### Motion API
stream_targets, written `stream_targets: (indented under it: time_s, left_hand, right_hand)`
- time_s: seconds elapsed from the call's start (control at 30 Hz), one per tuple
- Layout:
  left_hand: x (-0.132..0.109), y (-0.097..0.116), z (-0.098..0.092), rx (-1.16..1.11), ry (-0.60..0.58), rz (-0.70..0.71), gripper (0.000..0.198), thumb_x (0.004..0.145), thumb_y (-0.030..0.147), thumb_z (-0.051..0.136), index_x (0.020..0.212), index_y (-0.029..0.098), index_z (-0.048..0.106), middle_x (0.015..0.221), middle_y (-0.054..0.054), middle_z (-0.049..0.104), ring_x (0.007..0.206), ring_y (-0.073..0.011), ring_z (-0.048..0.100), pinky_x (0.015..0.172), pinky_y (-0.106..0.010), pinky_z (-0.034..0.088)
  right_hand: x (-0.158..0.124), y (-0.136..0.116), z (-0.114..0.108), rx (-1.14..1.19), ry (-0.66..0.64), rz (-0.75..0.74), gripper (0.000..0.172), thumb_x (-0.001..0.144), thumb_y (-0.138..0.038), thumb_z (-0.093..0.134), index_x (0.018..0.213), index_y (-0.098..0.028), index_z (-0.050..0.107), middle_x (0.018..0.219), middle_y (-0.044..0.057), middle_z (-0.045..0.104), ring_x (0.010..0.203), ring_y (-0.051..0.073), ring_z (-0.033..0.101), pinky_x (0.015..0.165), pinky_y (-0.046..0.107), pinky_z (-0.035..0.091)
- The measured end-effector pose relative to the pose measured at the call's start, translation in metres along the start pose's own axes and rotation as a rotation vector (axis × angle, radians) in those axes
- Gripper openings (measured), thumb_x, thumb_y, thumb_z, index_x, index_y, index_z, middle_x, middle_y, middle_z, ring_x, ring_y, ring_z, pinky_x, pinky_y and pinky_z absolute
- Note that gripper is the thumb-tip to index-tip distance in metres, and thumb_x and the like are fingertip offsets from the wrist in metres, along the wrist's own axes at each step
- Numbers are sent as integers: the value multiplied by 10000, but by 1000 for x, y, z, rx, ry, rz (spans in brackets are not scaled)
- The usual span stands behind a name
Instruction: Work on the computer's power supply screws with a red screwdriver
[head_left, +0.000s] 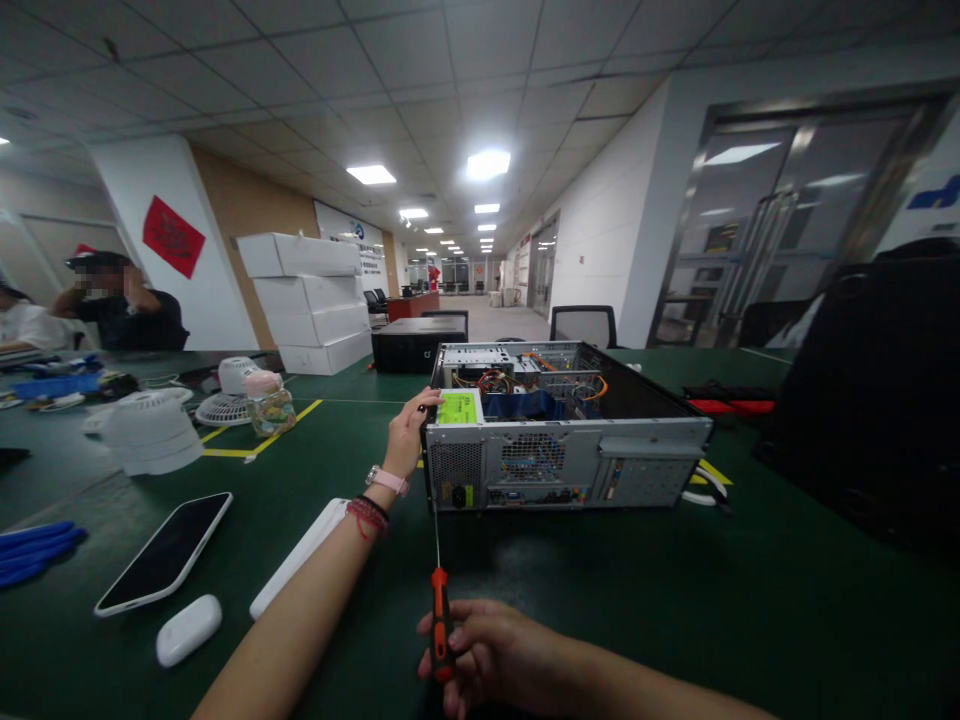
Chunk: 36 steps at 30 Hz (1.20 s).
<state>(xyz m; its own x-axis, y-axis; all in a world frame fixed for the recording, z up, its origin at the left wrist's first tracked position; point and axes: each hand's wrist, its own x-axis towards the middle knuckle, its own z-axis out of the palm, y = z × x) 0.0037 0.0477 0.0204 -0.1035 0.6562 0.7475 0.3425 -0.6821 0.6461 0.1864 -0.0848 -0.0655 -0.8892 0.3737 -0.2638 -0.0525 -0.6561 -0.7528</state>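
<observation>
An open desktop computer case (pixel 540 462) lies on its side, its rear panel facing me and its wiring and power supply (pixel 459 407) showing from above. My left hand (pixel 409 432) grips the case at its left edge, fingers bent over the side beside the power supply. In my right hand (pixel 487 650) is a red and black screwdriver (pixel 440 625), held by the handle with thumb and fingers. Its thin shaft points away from me, and the tip meets the lower left corner of the rear panel. The screw, if any, is too small to make out.
On the green table (pixel 600 610) to my left lie a phone (pixel 166 553), a white earbud case (pixel 189 630) and blue gloves or cables (pixel 37 552). White fans (pixel 150 430) and a jar (pixel 270 403) stand further back. A black bag (pixel 870 400) rises at right. A person (pixel 120 305) sits far left.
</observation>
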Motion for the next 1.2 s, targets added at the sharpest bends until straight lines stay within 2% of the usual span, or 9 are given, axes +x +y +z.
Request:
stream_targets:
  time_s: [0.23,0.73,1.0,1.2]
  left_hand:
    - [0,1,1,6,2,-15,362,875,331,339,905,164,659,1188,-81,626,1226,-210,492,1081,-380,322]
    - [0,1,1,35,1,-1,383,880,353,323,905,161,654,1175,-81,633,1225,-209,492,1077,-387,327]
    - [0,3,0,35,-3,-3,383,879,349,321,900,164,656,1187,-80,626,1222,-211,493,1074,-380,328]
    - [0,3,0,21,-2,-1,368,874,324,328,900,165,659,1179,-77,632,1229,-212,486,1081,-386,322]
  right_hand:
    - [0,1,-4,3,-30,9,492,607,-213,641,1069,-143,486,910,51,644,651,136,627,714,334,415]
    - [0,3,-4,-5,68,7,545,599,-264,744,1064,-150,484,826,35,648,588,106,587,674,313,399]
    - [0,4,-3,-13,48,-5,517,619,-274,709,1068,-163,479,839,25,651,605,110,593,672,311,401]
    - [-3,-1,2,34,11,-11,475,603,-229,622,1055,-105,542,879,57,646,630,132,617,672,316,407]
